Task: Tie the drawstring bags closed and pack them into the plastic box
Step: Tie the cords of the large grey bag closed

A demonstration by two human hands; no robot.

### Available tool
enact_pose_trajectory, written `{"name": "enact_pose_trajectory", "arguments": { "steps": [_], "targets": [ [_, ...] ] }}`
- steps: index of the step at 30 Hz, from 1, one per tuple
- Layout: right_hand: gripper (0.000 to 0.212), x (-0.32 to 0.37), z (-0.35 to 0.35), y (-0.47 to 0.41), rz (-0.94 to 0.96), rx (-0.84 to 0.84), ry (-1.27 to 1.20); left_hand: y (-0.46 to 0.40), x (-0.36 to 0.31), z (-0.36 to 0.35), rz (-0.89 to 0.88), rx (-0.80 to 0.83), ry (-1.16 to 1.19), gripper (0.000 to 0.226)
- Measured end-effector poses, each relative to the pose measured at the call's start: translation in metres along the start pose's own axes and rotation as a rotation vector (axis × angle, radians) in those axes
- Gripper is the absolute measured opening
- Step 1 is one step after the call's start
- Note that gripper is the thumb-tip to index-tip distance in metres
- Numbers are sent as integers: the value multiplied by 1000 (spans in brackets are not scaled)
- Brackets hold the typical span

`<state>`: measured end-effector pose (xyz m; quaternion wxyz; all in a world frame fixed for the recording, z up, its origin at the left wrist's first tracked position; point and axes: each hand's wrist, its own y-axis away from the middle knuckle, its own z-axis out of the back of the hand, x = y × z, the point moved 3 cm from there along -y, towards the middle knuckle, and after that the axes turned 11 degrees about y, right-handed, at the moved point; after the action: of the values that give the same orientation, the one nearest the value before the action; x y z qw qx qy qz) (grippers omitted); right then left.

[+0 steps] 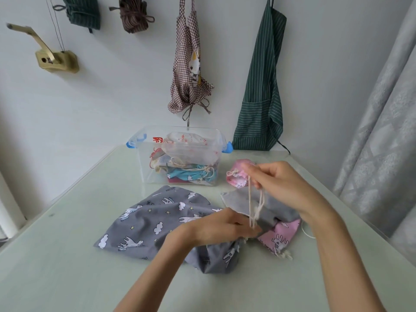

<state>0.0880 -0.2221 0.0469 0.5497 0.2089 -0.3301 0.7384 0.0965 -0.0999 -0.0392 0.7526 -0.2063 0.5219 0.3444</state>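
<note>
A grey unicorn-print drawstring bag (146, 221) lies flat in the middle of the table. My left hand (225, 228) pinches its gathered mouth at the bag's right end. My right hand (279, 179) is raised above it and grips the cream drawstring (251, 203), which runs taut between both hands. A plain grey bag (276, 210) lies under the string, over a pink bunny-print bag (281, 235). Another pink bag (238, 174), cinched shut, sits behind my right hand. The clear plastic box (144, 167) with blue latches stands at the back and holds several tied bags.
The table (67, 266) is pale green glass and ends at the wall behind the box. A checked apron (189, 64) and a green striped apron (263, 86) hang on the wall. A grey curtain (382, 131) hangs at the right.
</note>
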Motion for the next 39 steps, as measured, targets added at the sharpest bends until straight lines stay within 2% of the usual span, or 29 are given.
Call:
{"name": "enact_pose_trajectory", "arguments": {
  "steps": [2, 4, 5, 7, 9, 10, 12, 14, 19, 25, 27, 31, 34, 36, 37, 39],
  "targets": [
    [36, 17, -18, -3, 155, 48, -9, 0, -1, -6, -45, 7, -80, 34],
    [45, 29, -37, -3, 278, 176, 6, 0, 2, -5, -37, -21, -64, 38],
    [48, 30, -40, -4, 289, 179, -9, 1, 2, -2, -16, -38, -31, 40],
    [48, 20, -35, -8, 230, 19, 1, 5, -1, 5, 7, -41, 61, 39],
    [38, 0, -20, -11, 77, -180, 87, 8, -2, 12, 8, -33, 161, 36],
    [36, -10, -14, -12, -19, -178, 133, 10, -4, 16, 3, -35, 198, 34],
    [42, -28, -11, -11, -195, 18, 170, 12, -6, 22, -9, -46, 234, 32],
    [50, -37, -16, -9, -292, 178, 165, 14, -7, 25, -14, -52, 248, 29],
    [53, -38, -29, -12, -290, 216, 193, 15, -7, 27, -16, -73, 262, 31],
    [35, -38, -33, -11, -246, 270, 202, 14, -7, 26, -13, -69, 268, 29],
    [29, -35, -34, -13, -272, 190, 28, 13, -10, 27, -11, -93, 264, 28],
    [29, -31, -42, -19, -313, 244, -832, 14, -17, 39, 35, -292, 446, 30],
    [37, -40, -30, -22, -385, 136, -1199, 19, -16, 51, 84, -436, 513, 29],
    [41, -60, -15, -22, -468, -62, -1272, 23, -12, 57, 96, -490, 507, 29],
    [39, -70, -8, -21, -508, -150, -1226, 25, -10, 60, 97, -503, 506, 30],
    [18, -84, 5, -15, -562, -274, -896, 28, -7, 63, 92, -505, 483, 33]
  ]
}}
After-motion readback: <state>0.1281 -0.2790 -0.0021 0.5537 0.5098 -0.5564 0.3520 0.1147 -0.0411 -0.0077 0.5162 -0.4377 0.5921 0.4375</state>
